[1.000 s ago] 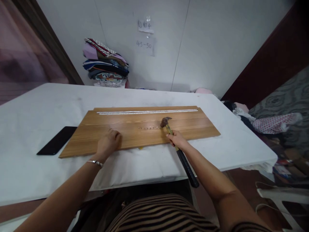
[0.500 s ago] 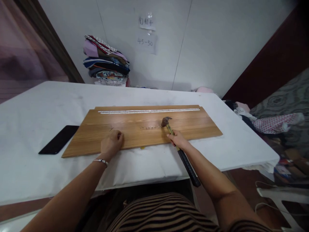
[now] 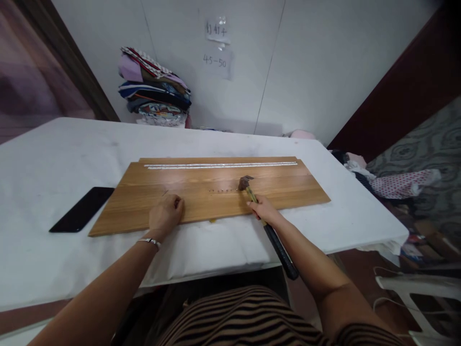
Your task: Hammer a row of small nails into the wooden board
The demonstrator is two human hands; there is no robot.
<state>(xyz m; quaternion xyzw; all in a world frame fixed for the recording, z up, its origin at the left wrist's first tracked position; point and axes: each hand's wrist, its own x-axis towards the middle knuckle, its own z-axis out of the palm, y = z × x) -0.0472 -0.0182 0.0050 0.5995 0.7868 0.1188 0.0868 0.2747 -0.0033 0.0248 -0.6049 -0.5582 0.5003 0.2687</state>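
My right hand (image 3: pixel 263 209) is clenched round the hammer (image 3: pixel 278 247), gripping it on the bare part of the handle, above the black sleeve. Its head sits over the middle of the board (image 3: pixel 194 209), at the right end of a short row of nails (image 3: pixel 223 190); I cannot tell whether it touches the wood. The handle slants back toward me, its butt past the near edge of the table (image 3: pixel 223 250).

My left hand (image 3: pixel 166 211) rests on the board's near left part, fingers curled in; I cannot tell whether they hold anything. A bracelet (image 3: pixel 150 241) circles that wrist.

The board lies flat on the white table, with 2 white strips (image 3: pixel 221 166) along its far side. Just left of it lies a black slab (image 3: pixel 82 209). Folded clothes (image 3: pixel 154 91) are stacked by the wall, left of 2 papers (image 3: pixel 218 62), the lower marked 45-50.
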